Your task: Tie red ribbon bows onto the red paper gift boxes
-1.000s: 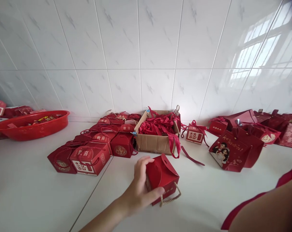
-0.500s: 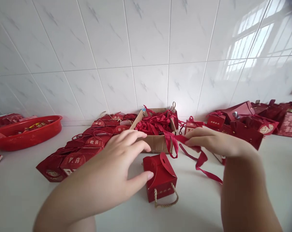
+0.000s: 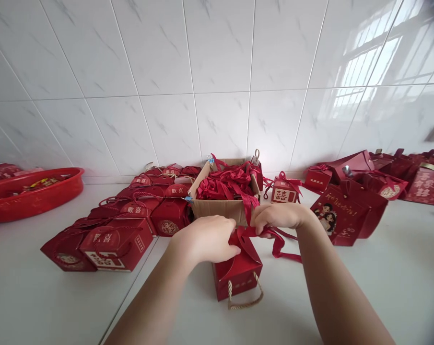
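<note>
Pinching the ribbon (image 3: 277, 247), the right hand (image 3: 279, 218) has its fingers tight together just by the top of the box (image 3: 238, 270); left hand (image 3: 204, 239) is on the flap too, can't tell if it's gripping. Box sits on the counter (image 3: 188, 306), carton (image 3: 217, 208) right behind, bags (image 3: 341, 220) off right, basin (image 3: 40, 199) way left.

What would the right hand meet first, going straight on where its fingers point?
Besides the ribbon it holds, the right hand would likely meet the left hand first, above the red box, though depth between them is unclear.
</note>
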`<state>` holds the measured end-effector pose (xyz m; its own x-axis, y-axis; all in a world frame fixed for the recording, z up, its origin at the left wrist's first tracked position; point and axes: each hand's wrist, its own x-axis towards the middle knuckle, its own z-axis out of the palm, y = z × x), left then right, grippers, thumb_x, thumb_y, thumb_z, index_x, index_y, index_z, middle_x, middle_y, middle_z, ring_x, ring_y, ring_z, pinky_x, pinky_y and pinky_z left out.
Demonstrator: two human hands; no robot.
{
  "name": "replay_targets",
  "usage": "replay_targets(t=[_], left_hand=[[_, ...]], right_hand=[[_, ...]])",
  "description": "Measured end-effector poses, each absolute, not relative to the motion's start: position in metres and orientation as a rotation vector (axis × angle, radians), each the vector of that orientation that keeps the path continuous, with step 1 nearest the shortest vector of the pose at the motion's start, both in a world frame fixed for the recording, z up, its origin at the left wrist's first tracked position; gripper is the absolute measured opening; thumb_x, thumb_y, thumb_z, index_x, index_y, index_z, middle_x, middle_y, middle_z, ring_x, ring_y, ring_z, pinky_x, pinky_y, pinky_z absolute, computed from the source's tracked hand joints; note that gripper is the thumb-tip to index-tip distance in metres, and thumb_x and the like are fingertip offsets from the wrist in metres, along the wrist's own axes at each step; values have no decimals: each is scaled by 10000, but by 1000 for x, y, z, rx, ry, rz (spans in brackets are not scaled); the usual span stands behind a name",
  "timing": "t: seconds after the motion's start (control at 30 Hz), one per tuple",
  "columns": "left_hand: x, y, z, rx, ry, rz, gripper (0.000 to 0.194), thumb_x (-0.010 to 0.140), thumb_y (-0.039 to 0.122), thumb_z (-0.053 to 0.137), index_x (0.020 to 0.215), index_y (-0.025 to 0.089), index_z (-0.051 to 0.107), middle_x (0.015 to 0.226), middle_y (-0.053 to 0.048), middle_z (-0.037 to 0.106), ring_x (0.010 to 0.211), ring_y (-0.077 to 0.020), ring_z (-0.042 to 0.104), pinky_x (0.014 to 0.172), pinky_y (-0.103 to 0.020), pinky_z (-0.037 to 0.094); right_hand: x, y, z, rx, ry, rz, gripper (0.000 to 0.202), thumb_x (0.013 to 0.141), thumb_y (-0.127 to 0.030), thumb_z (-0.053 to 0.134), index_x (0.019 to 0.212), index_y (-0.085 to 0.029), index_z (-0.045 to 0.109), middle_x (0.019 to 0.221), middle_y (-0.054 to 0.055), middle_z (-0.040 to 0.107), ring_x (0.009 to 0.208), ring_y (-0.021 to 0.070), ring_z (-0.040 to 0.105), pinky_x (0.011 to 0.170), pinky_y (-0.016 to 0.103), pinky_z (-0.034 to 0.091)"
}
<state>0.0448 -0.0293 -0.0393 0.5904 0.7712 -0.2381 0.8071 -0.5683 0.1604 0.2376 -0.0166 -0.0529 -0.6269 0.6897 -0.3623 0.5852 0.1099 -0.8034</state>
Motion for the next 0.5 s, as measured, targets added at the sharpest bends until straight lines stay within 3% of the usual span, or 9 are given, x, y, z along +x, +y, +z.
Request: replay_targets(t=[0.23, 0.37, 0.5], left_hand=[[50, -25, -45, 2558, 1259, -165, 194, 704, 383, 568, 699, 206, 487, 718, -36, 576, 533, -173, 510, 435, -265, 291], [50, -23, -47, 2570, 1164, -104, 188, 699, 364, 589, 769, 213, 503, 759, -29, 570, 580, -181, 531, 450, -257, 299], [52, -20, -47, 2623, 1098, -99, 154, 742, 342, 530, 711, 211, 454, 770, -27, 544, 583, -169, 502, 459, -265, 295]], right_hand=[[238, -11, -61, -1333, -2231, 1638, 196, 621, -164, 474, 425, -149, 476, 449, -9, 457, 481, 93, 405, 519, 242, 354], [235, -7, -66, -1465, -2229, 1602, 187, 632, -173, 463, 452, -143, 501, 442, -14, 463, 454, 91, 417, 484, 227, 340], [234, -5, -65, -1574, -2262, 1531, 190, 630, -179, 472, 460, -134, 543, 447, -10, 485, 462, 94, 441, 487, 220, 349]])
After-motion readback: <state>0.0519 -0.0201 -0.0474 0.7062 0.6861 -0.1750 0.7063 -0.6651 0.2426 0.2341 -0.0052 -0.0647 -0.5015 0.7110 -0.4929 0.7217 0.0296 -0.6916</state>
